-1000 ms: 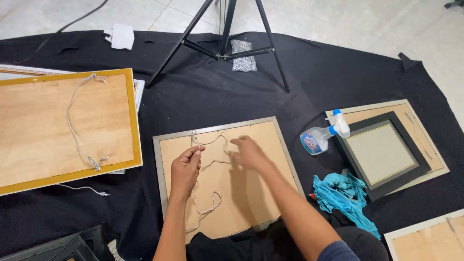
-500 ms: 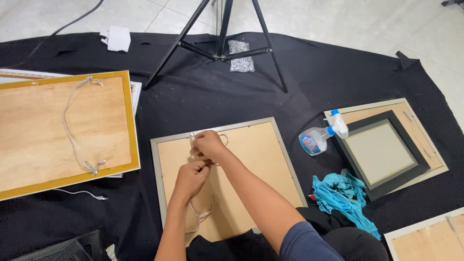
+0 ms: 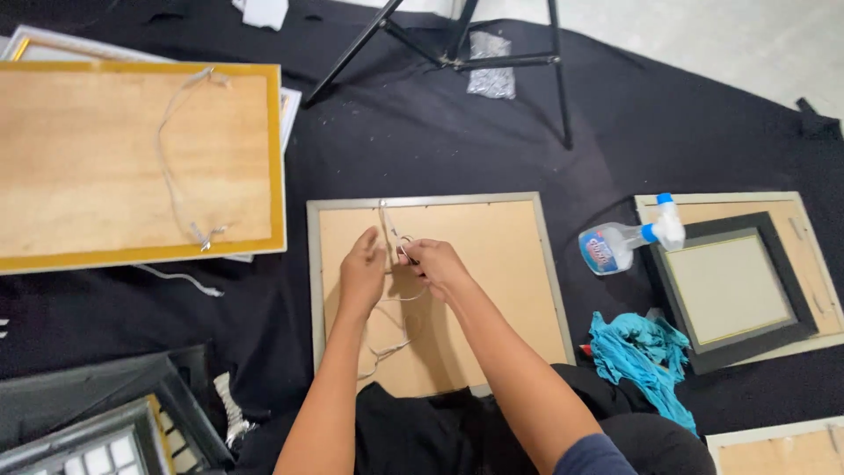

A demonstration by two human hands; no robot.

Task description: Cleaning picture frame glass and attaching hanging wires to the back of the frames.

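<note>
On a black cloth [image 3: 422,141] spread over the floor, two hands work a hanging wire [image 3: 387,303] on the back of a silver-edged frame [image 3: 440,290].

Left hand [image 3: 363,273] and right hand [image 3: 433,262] meet over the frame's upper left part, fingers curled and pinched closed on the pale wire, which loops down the brown backing board toward the frame's lower edge. Left of the frame lies a larger gold-edged frame [image 3: 132,163], face down, with its own wire. Right of it lie a spray bottle [image 3: 626,241], a crumpled blue rag [image 3: 646,352] and a black frame [image 3: 734,290]. Beyond its top edge stand black tripod legs [image 3: 457,53].
</note>
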